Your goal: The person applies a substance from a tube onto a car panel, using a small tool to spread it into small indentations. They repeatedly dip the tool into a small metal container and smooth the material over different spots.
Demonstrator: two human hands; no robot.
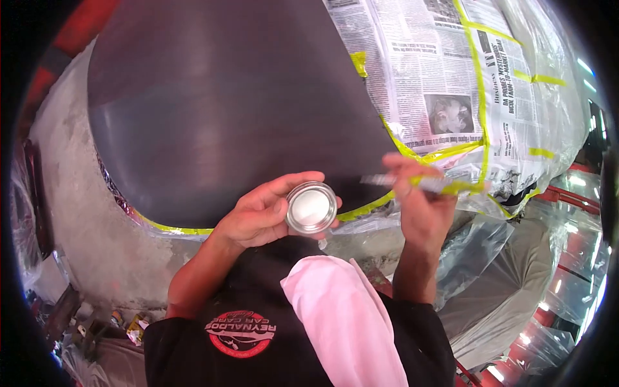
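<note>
My left hand (261, 209) is wrapped round a small round clear glass jar (330, 208), whose open top faces up at me. Something white (309, 205) shows inside it. To the right, my right hand (422, 200) is raised and blurred by motion. Its fingers grip a thin, brush-like tool (380, 179) with a pale end pointing left toward the jar. The tool's exact kind is smeared; yellow strips behind it blend with its rear part. Both hands are in front of a dark grey, smooth car panel (213, 116), and the tool looks apart from the jar.
Newspaper (412, 71) and yellow masking tape (480, 97) border the panel on the right, with plastic sheeting (548, 58) beyond. Rough concrete floor (71, 155) runs along the left. A pink cloth (338, 309) hangs over my black shirt. Grey covers (509, 284) lie at right.
</note>
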